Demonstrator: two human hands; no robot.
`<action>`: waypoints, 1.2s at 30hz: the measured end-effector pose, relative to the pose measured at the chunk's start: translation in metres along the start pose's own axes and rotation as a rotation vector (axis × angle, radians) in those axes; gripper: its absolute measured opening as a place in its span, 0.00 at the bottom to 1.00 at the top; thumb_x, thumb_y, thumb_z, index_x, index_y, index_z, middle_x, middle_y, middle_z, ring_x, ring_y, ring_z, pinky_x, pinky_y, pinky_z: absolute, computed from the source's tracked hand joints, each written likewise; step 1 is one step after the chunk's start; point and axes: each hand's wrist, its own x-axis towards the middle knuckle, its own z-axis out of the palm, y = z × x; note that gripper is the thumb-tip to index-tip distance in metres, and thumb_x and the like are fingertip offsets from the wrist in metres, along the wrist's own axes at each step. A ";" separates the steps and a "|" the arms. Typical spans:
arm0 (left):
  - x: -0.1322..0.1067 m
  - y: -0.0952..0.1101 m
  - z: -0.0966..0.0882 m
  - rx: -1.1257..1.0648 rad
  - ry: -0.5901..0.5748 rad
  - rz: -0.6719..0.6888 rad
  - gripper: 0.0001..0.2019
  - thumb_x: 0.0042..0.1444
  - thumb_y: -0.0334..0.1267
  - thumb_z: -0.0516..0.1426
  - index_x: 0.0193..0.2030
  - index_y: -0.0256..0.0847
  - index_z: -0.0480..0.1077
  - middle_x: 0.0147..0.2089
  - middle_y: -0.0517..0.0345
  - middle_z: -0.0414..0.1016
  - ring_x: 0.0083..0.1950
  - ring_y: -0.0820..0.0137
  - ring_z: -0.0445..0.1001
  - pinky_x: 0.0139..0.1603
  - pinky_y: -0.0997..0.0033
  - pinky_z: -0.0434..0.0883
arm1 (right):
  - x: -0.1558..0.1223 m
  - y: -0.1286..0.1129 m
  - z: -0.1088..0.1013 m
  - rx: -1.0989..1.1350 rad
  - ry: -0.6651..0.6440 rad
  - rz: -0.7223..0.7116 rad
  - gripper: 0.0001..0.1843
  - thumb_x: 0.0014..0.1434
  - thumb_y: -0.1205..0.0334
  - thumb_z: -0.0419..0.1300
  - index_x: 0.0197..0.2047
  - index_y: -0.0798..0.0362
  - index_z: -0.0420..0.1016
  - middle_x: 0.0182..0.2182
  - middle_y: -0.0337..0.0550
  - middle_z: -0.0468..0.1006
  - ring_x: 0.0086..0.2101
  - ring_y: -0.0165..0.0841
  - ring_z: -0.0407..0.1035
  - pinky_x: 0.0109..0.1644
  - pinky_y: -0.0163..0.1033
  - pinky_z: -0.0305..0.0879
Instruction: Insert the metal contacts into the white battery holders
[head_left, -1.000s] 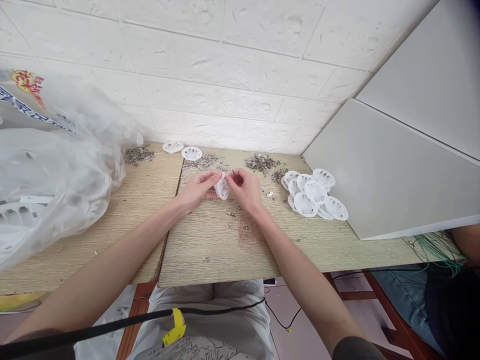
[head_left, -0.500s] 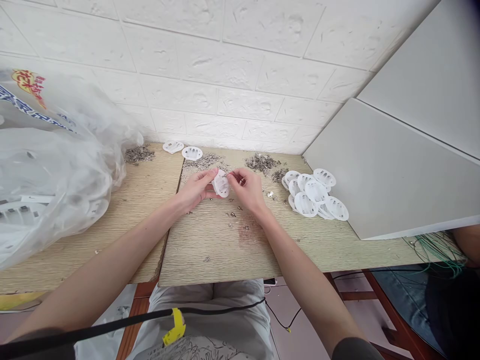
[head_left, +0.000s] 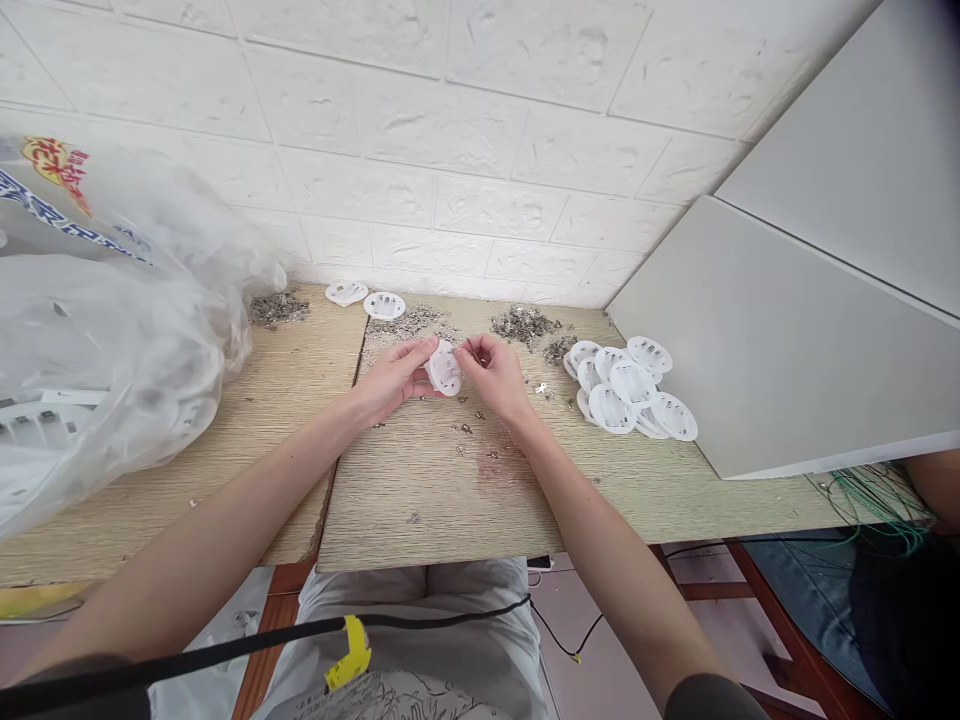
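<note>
A round white plastic battery holder (head_left: 445, 371) is tilted up above the table, gripped at its left edge by my left hand (head_left: 397, 380). My right hand (head_left: 495, 375) is closed in a pinch at the holder's right edge; whatever lies between those fingertips is too small to make out. Loose small metal contacts (head_left: 466, 429) are scattered on the wood just below. Behind my hands lie heaps of such contacts, one heap (head_left: 523, 324) beyond my right hand and another (head_left: 411, 322) beyond my left.
Several finished-looking white holders (head_left: 631, 383) are piled at the right, against a grey panel (head_left: 810, 340). Two more holders (head_left: 384, 306) lie by the white wall. A bulging plastic bag (head_left: 112, 330) covers the left side. Green wires (head_left: 870, 505) and another person's arm (head_left: 934, 485) show at far right.
The battery holder has turned slightly and shifted a touch to the right in my left hand. My right hand's fingers have moved very little and stay at its edge.
</note>
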 end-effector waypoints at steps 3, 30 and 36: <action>0.000 0.000 0.001 -0.017 0.011 -0.001 0.12 0.60 0.44 0.58 0.37 0.36 0.74 0.38 0.49 0.77 0.35 0.67 0.76 0.36 0.64 0.77 | 0.000 0.001 0.000 -0.006 0.007 -0.006 0.08 0.54 0.59 0.57 0.27 0.53 0.67 0.24 0.37 0.70 0.26 0.28 0.61 0.31 0.35 0.57; 0.003 0.000 -0.004 0.055 0.120 -0.011 0.16 0.57 0.49 0.59 0.35 0.35 0.74 0.36 0.47 0.80 0.34 0.67 0.77 0.37 0.65 0.76 | 0.000 0.005 -0.003 -0.084 -0.163 -0.097 0.18 0.60 0.54 0.55 0.21 0.53 0.65 0.19 0.34 0.58 0.23 0.27 0.51 0.28 0.36 0.47; 0.005 0.008 -0.012 0.073 0.218 -0.035 0.16 0.59 0.49 0.56 0.33 0.36 0.73 0.33 0.47 0.79 0.33 0.65 0.76 0.31 0.67 0.74 | 0.002 0.003 -0.010 -0.188 -0.213 -0.078 0.15 0.62 0.55 0.54 0.37 0.54 0.78 0.25 0.38 0.72 0.26 0.29 0.60 0.32 0.35 0.54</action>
